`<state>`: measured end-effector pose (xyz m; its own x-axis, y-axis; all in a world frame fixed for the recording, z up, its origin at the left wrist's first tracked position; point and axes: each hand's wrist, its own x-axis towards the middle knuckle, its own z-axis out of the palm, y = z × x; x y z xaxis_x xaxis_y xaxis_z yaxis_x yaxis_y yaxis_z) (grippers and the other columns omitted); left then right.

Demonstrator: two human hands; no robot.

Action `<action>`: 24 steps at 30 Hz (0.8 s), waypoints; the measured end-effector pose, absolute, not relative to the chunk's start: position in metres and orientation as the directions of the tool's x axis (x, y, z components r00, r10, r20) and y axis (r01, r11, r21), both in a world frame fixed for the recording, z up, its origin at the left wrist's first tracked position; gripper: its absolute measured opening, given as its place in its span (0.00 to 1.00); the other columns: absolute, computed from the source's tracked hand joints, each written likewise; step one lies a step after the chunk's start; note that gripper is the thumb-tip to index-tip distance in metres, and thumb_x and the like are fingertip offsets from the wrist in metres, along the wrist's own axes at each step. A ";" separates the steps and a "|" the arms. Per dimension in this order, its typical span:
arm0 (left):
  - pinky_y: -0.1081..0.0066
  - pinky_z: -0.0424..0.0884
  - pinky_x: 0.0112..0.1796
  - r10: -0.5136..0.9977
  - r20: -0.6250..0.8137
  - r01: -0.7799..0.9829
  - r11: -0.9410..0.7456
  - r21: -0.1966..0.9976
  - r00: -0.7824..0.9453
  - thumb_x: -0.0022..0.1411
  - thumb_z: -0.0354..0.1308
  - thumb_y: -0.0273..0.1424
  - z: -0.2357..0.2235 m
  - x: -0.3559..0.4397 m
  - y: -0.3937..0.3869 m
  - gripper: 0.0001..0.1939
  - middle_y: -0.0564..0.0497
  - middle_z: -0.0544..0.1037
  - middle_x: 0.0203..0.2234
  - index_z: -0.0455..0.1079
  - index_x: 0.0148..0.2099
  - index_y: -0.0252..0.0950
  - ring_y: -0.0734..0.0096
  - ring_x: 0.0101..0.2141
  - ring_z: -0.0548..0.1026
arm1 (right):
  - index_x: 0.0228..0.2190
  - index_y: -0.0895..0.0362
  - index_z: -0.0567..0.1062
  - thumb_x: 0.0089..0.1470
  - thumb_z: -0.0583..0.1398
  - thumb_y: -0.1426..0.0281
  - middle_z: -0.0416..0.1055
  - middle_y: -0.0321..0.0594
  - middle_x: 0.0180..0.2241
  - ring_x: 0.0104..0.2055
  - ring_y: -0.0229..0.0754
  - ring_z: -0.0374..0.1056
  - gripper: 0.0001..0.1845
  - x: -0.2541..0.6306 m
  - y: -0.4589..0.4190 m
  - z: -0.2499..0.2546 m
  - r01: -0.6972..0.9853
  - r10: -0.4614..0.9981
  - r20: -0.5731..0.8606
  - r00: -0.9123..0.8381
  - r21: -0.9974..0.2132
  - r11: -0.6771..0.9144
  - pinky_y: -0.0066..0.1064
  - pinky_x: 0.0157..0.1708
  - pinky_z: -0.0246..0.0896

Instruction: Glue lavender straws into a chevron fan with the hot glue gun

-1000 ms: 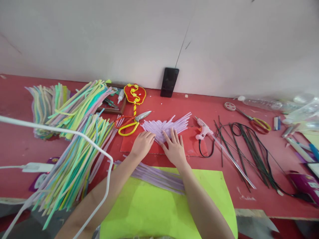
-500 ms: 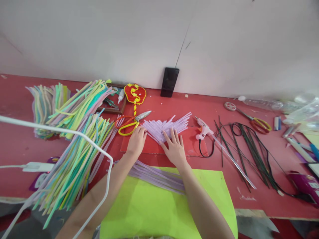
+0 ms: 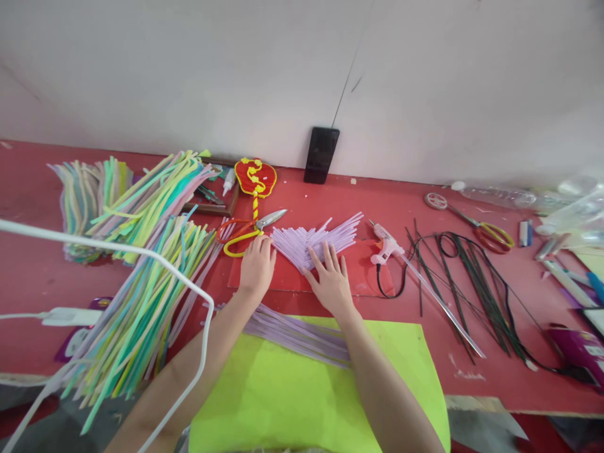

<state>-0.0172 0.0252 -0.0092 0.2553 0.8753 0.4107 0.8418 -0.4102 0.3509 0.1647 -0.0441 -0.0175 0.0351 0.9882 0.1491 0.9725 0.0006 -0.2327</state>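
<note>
A V-shaped weave of lilac pipe cleaners [image 3: 295,244] lies on a red board [image 3: 292,283] in the middle of the table. My right hand [image 3: 331,280] rests flat across its right part with the fingers spread, pressing on the strands. At the weave's left edge, my left hand [image 3: 257,267] lies palm down with its fingers stretched forward, nothing visible in it. Its fingertips come close to the yellow handle of a pair of scissors [image 3: 243,238]; contact cannot be made out. Loose lilac pipe cleaners [image 3: 297,336] lie below both hands on a yellow-green sheet [image 3: 302,396].
Bundles of coloured pipe cleaners [image 3: 146,302] spread over the left side, crossed by a white cable [image 3: 155,255]. A pink glue gun [image 3: 387,244], dark stems [image 3: 476,283] and more scissors [image 3: 491,237] lie at right. A phone [image 3: 321,155] leans on the wall.
My left hand has moved left off the weave toward the scissors, its fingers curling and then stretching forward. My right hand has stayed on the weave.
</note>
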 end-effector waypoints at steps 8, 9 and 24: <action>0.54 0.58 0.58 0.855 0.327 0.825 -0.493 0.275 0.402 0.64 0.51 0.32 -0.013 -0.004 0.014 0.24 0.35 0.62 0.60 0.56 0.60 0.28 0.51 0.61 0.58 | 0.62 0.49 0.57 0.61 0.49 0.55 0.42 0.46 0.67 0.68 0.50 0.37 0.30 0.165 -0.044 -0.018 0.971 0.987 0.157 0.036 -0.239 0.003 0.50 0.63 0.36; 0.52 0.55 0.60 0.857 0.300 0.830 -0.496 0.257 0.419 0.65 0.50 0.34 -0.015 -0.001 0.012 0.27 0.34 0.57 0.62 0.53 0.62 0.28 0.51 0.63 0.54 | 0.62 0.49 0.57 0.61 0.49 0.55 0.42 0.46 0.67 0.68 0.50 0.37 0.30 0.165 -0.044 -0.018 0.971 0.987 0.159 0.036 -0.240 0.004 0.50 0.63 0.37; 0.45 0.47 0.60 0.901 0.202 0.878 -0.424 0.221 0.384 0.65 0.49 0.39 -0.018 0.002 0.010 0.30 0.35 0.52 0.64 0.52 0.65 0.32 0.48 0.63 0.53 | 0.62 0.51 0.56 0.57 0.50 0.48 0.41 0.47 0.67 0.68 0.52 0.37 0.36 0.168 -0.044 -0.020 0.970 0.987 0.159 -0.004 -0.241 0.043 0.52 0.63 0.36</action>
<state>0.0021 0.0095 -0.0181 0.3843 0.9008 0.2024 0.8782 -0.4243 0.2209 0.1684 -0.0444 -0.0196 -0.0040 0.9872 0.1591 0.9696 0.0428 -0.2410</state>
